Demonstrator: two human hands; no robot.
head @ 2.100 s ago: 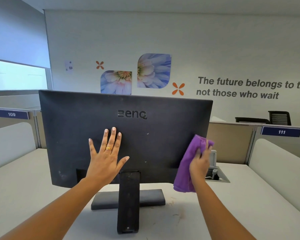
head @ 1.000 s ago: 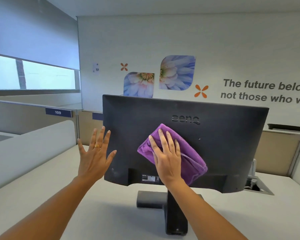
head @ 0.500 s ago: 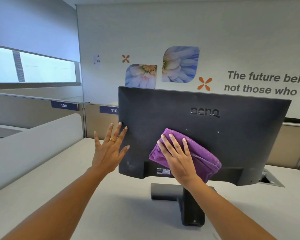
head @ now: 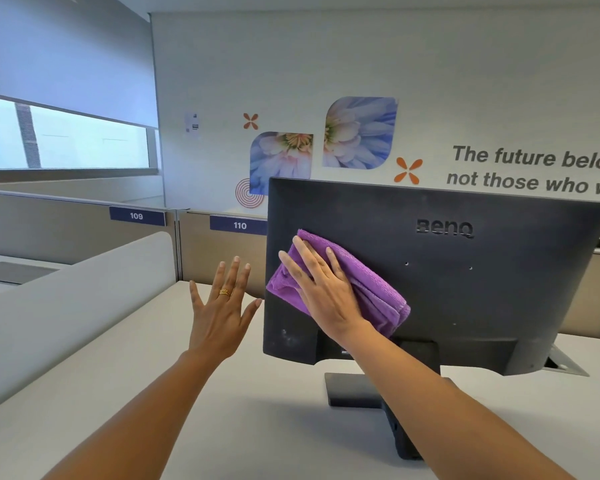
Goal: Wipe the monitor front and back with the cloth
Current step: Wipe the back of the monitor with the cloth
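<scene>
A black monitor (head: 465, 292) stands on the desk with its back toward me, on a black stand (head: 355, 389). My right hand (head: 323, 292) lies flat with straight fingers on a folded purple cloth (head: 374, 292), pressing it against the left part of the monitor's back. The cloth reaches the monitor's left edge. My left hand (head: 220, 313), wearing a gold ring, is raised with fingers spread just left of the monitor, its thumb tip close to the edge; I cannot tell if it touches. The screen side is hidden.
The white desk (head: 153, 393) carries the monitor. A curved white divider (head: 66, 306) runs along the left. Beige partitions labelled 109 (head: 136, 216) and 110 (head: 239, 225) stand behind. A cable hatch (head: 565, 362) is at the right behind the monitor.
My right hand slid the cloth left and upward to the monitor's left edge. My left hand came off the monitor's back and now hovers beside the edge. The view shifted left.
</scene>
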